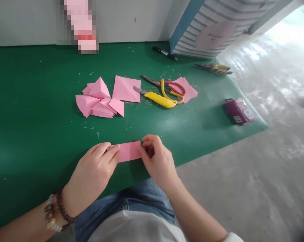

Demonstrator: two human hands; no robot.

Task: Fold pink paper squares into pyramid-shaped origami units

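Through the head camera I am watching the left hand [98, 164] holding the left end of a pink paper strip [130, 151], its fingers lying over the paper and its thumb staying out of my sight, while the right hand [158, 161] is pinching the right end narrowly between thumb and forefinger. The strip is stretching between them near the front edge of the green surface [41, 134]; I cannot tell whether it is touching it. Beyond the hands, folded pink papers [101, 107] are lying in a pile, and a creased pink square [125, 89] is lying just beside them. A yellow-handled utility knife [160, 99] is resting its blade tip over the square's right edge. Scissors [172, 88] with red and yellow handles are lying partly over more pink sheets [191, 91]. Pliers [215, 68] are resting farther right.
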